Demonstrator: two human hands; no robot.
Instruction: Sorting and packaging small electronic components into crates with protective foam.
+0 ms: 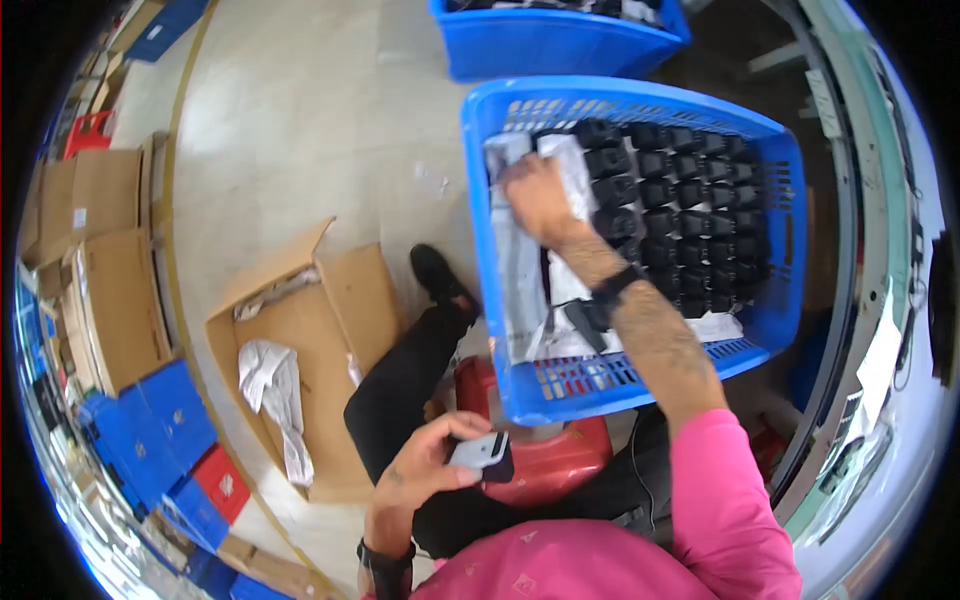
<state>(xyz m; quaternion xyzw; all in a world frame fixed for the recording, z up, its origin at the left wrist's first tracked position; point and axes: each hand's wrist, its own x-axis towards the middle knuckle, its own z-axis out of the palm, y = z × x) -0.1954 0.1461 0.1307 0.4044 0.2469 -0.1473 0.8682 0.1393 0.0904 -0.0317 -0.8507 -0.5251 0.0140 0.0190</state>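
In front of me a blue plastic crate [484,235] holds rows of small black parts [690,195]. Pale padding sheets [517,270] line its left side, and a dark flat part [583,325] lies nearer me inside. My right hand [540,200] reaches into the crate's far left part, its fingers curled down against the white sheet [568,165]; what they grip is hidden. Low over my lap, outside the crate, my left hand [435,460] is closed on a small flat grey-and-black piece [480,452], held between thumb and fingers.
An open cardboard box [325,390] with a crumpled white wrap [270,385] stands left of my leg. Beyond the crate is a second blue crate [560,45]. A red stool [560,460] is under the near crate. Cartons [120,300] and blue boxes [150,425] line the left side.
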